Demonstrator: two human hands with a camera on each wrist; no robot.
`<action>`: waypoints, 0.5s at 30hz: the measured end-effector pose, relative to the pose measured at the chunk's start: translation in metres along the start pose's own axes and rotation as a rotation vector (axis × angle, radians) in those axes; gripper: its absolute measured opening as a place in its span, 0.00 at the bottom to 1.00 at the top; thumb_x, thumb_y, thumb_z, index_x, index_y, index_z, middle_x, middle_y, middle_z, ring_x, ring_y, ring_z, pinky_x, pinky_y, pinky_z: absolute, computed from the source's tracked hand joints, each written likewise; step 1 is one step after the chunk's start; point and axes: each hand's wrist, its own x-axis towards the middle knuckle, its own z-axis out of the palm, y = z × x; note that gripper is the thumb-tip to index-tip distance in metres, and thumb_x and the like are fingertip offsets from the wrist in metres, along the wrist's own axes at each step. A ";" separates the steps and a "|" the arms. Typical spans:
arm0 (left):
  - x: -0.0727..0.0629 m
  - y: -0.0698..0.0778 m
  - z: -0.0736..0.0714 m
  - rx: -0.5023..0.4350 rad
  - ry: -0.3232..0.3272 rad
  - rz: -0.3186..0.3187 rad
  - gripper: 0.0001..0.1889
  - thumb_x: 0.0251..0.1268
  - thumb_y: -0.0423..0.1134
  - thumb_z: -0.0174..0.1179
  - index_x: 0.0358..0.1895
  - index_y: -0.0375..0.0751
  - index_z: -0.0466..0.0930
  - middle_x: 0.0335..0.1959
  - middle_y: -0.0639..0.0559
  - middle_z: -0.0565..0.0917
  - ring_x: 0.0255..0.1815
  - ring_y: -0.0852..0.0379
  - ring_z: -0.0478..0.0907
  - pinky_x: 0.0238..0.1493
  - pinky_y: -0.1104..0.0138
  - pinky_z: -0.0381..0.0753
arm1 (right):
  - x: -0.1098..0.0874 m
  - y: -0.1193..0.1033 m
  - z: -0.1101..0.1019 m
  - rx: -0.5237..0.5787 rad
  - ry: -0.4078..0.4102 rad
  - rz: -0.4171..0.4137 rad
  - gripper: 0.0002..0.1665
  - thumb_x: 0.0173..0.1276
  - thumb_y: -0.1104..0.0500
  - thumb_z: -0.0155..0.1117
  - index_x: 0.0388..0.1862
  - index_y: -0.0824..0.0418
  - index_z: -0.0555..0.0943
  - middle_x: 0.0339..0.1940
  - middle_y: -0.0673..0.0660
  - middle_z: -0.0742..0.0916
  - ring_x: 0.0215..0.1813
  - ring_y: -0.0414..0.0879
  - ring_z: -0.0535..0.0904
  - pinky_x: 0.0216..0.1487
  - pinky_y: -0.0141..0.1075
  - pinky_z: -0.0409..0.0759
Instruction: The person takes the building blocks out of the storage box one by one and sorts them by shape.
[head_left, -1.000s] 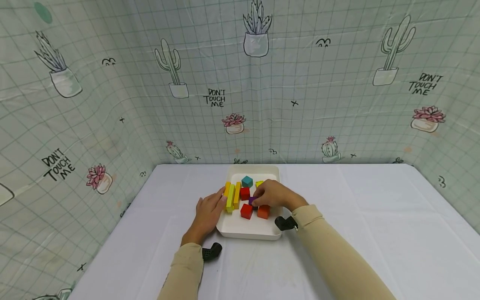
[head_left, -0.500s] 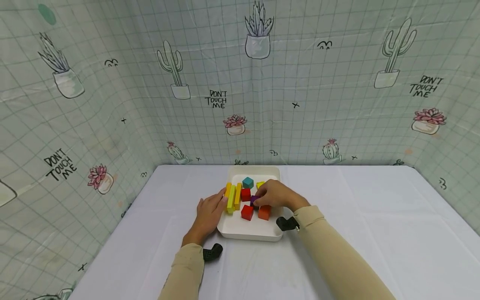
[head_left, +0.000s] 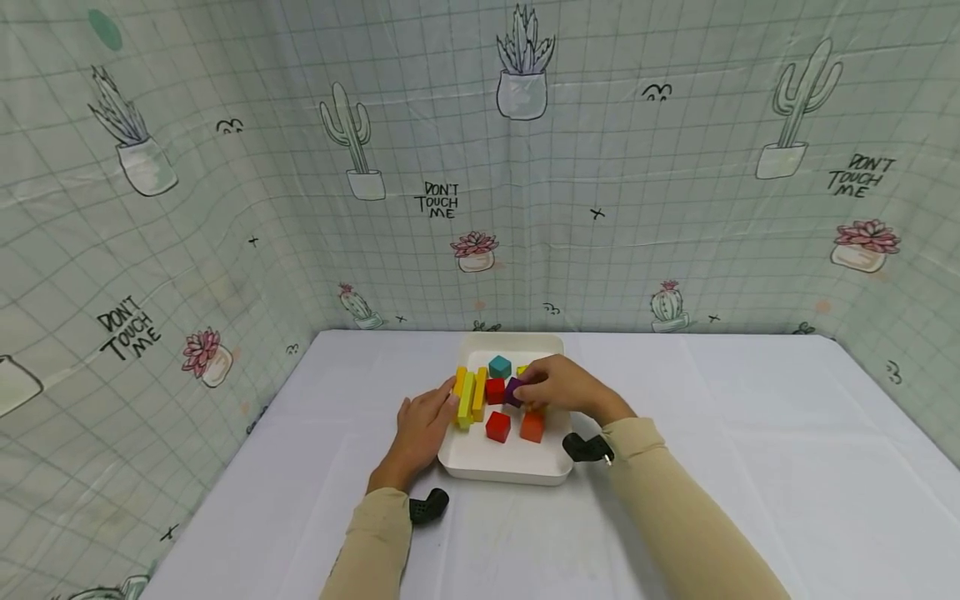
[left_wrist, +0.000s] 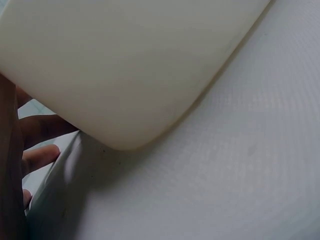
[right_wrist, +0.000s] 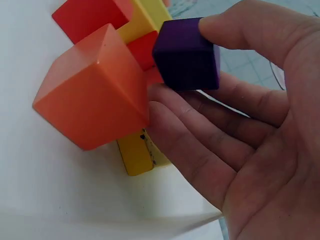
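Observation:
My right hand [head_left: 566, 387] pinches a purple cube [right_wrist: 185, 55], the thumb on its top edge and the fingers beneath and behind, over the white tray [head_left: 502, 467]. Close to those fingers sits an orange cube [right_wrist: 92, 95]. Two red cubes [head_left: 498, 427] and a teal cube [head_left: 500, 367] lie in the tray. A yellow block [head_left: 522, 370] is partly hidden behind the right hand. My left hand [head_left: 424, 425] rests along the tray's left side with extended fingers, beside several long yellow blocks [head_left: 467, 398]. The left wrist view shows its fingers [left_wrist: 45, 127] partly behind the tray wall.
A white cloth [head_left: 720, 467] covers the table under the tray. Behind and at the sides hangs a grid-patterned curtain [head_left: 585, 167] with printed plants. A black wrist camera [head_left: 429, 506] sits on the left wrist, and another black camera [head_left: 587, 447] on the right.
The right hand has lifted the purple cube slightly and tilted it, drawing it up beside the rear red cube. The left hand stays at the tray's side. The head view has shifted slightly.

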 end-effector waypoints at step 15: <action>-0.001 0.002 0.000 0.007 0.003 -0.012 0.31 0.80 0.60 0.40 0.78 0.51 0.61 0.72 0.45 0.71 0.75 0.41 0.59 0.75 0.39 0.34 | -0.011 0.000 -0.001 0.232 0.148 -0.016 0.22 0.71 0.53 0.66 0.58 0.65 0.79 0.51 0.61 0.83 0.47 0.53 0.85 0.52 0.44 0.85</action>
